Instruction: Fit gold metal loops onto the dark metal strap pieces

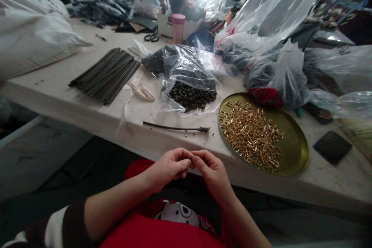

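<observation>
My left hand (pixel 176 164) and my right hand (pixel 209 168) meet at the fingertips just off the table's front edge. Both are closed in a pinch on one small dark piece (pixel 192 159); fingers cover most of it, so its exact kind is hard to make out. On the table beyond them lies a thin dark strap (pixel 174 127) with a buckle-like end at its right. Farther back, small black loops (pixel 190 96) spill from the mouth of a clear plastic bag (pixel 188 66). To the right, a round gold tray (pixel 296 151) bears many gold buckles (pixel 252 135).
A stack of dark strips (pixel 106 75) lies at left, with a white sack (pixel 31 31) behind it. Scissors (pixel 151 37) and a pink cup (pixel 178 28) stand farther back. Stuffed plastic bags (pixel 279 73) crowd the right, near a black phone-like slab (pixel 333 147).
</observation>
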Tool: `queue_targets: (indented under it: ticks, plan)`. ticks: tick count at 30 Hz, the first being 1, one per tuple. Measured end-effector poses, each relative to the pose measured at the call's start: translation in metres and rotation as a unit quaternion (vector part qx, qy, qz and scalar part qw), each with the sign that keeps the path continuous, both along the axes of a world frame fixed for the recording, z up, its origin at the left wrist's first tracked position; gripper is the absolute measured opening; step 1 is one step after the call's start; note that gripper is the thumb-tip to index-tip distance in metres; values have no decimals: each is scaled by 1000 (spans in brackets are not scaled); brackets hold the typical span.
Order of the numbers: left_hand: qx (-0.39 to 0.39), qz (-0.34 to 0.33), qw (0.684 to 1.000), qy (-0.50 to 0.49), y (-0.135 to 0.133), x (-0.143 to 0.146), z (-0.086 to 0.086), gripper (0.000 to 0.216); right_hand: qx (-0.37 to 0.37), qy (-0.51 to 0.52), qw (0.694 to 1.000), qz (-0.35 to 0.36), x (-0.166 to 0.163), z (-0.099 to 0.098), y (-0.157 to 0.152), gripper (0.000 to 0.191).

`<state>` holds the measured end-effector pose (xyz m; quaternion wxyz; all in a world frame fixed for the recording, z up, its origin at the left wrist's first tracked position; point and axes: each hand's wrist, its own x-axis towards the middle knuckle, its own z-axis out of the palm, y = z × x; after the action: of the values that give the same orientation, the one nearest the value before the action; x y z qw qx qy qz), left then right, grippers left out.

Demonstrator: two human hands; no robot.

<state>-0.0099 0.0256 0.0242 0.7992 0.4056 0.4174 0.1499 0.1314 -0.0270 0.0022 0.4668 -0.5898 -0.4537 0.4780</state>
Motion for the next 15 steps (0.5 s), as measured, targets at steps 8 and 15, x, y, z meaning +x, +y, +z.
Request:
queue_targets:
  ticks: [8,15]
  plan:
    - [-33,34,999,5,4,0,-7,26,11,-47,998,-28,-4,-8,6,22]
    - [-33,35,999,-4,2,1,-10,22,5,-90,995,34,6,-7,7,19]
